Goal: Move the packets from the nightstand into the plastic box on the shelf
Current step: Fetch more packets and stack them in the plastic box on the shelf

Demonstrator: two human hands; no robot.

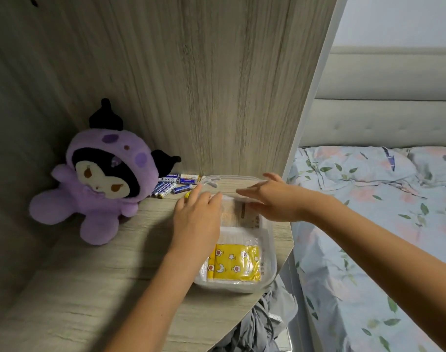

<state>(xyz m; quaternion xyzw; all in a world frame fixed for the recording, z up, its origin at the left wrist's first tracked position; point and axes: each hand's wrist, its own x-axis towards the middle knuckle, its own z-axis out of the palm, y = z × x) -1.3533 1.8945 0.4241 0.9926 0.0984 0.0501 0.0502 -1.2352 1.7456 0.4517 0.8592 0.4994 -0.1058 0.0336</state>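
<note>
A clear plastic box stands on the wooden shelf near its right edge. Inside it, at the near end, lies a yellow packet printed with stars and moons. A pale beige packet lies at the far end. My left hand rests over the box's left side, its fingers on the beige packet. My right hand reaches across the far right of the box with straight fingers, just above that packet. The nightstand is out of view.
A purple plush doll sits at the shelf's back left. Several loose batteries lie behind the box by the wooden back panel. A bed with floral bedding is to the right. Grey cloth hangs below the shelf edge.
</note>
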